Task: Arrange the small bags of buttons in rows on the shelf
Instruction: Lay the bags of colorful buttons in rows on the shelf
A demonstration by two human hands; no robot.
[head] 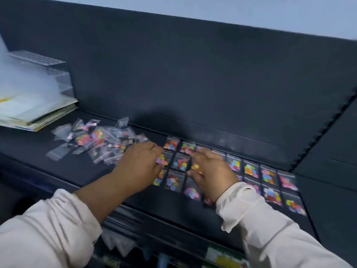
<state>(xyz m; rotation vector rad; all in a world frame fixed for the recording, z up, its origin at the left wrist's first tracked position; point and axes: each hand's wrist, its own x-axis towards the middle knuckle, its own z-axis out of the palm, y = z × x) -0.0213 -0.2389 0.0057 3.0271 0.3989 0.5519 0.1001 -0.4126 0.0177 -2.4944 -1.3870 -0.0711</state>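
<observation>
Head view, looking down on a dark shelf (58,171). Sorted bags of buttons (251,169) lie flat in three rows along the shelf, running off to the right; a loose pile of unsorted bags (100,140) sits well to the left, near a stack of papers (38,117).

My left hand (139,167) rests palm down at the left end of the rows, fingers curled onto the end bags; I cannot tell whether it pinches one. My right hand (210,173) lies flat, fingers spread, over the middle of the rows, holding nothing that I can see. The picture is blurred.

Judgement: I am squaring up the left end of the grid. To do it well, press lightly, slide each bag until its edges touch its neighbours, and keep the columns in line. These slick bags will likely skid, so steady the set ones with my right hand.
</observation>
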